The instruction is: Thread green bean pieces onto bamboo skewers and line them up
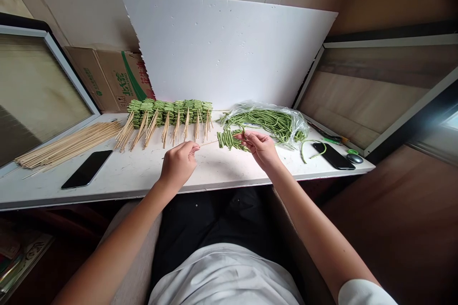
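My left hand (179, 162) is closed in a pinch on the near end of a thin bamboo skewer (207, 143) held just above the white table (136, 176). Folded green long beans (227, 139) are threaded side by side on the skewer's far end. My right hand (260, 147) is closed on those beans, fingers pinching them at the right of the bundle. Behind my hands lies a row of finished bean skewers (168, 116), sticks pointing toward me.
A pile of bare skewers (67, 145) lies at the left, with a black phone (87, 168) beside it. Loose long beans in a clear plastic bag (272, 121) sit at the right, then a second phone (333, 155), scissors (329, 137) and a white foam board (225, 47) behind.
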Motion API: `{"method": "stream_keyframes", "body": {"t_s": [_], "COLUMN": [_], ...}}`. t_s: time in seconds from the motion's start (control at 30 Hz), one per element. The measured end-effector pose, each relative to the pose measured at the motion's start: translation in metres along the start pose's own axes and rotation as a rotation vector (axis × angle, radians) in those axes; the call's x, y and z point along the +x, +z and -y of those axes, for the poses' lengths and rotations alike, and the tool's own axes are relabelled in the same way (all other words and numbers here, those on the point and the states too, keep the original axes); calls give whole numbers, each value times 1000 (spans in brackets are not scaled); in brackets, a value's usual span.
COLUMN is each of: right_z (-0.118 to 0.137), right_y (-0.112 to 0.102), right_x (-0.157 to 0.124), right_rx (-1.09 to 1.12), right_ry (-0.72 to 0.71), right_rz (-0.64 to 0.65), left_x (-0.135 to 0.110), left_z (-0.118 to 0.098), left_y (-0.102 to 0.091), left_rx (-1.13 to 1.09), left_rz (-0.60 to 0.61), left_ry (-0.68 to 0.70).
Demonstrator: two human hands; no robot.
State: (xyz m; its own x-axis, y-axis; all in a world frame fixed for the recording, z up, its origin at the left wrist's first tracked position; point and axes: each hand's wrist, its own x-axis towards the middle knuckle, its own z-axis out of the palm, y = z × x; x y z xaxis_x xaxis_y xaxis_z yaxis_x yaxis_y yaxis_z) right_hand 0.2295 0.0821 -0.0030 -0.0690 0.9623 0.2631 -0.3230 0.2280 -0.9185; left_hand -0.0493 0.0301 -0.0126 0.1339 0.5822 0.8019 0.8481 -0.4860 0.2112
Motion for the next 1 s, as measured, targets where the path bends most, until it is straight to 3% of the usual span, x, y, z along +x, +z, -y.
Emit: {"method": "stream_keyframes", "body": {"t_s": [1.0], "right_z": [-8], "right_y": [13], "right_x": [-9], "right_rx": [16], "right_ry": [-82], "right_rz": [-30], "left_x": [-5], "left_z": [-1], "left_y": [6], "left_rx": [-8], "left_rz": [-68], "left_ry": [85]}}
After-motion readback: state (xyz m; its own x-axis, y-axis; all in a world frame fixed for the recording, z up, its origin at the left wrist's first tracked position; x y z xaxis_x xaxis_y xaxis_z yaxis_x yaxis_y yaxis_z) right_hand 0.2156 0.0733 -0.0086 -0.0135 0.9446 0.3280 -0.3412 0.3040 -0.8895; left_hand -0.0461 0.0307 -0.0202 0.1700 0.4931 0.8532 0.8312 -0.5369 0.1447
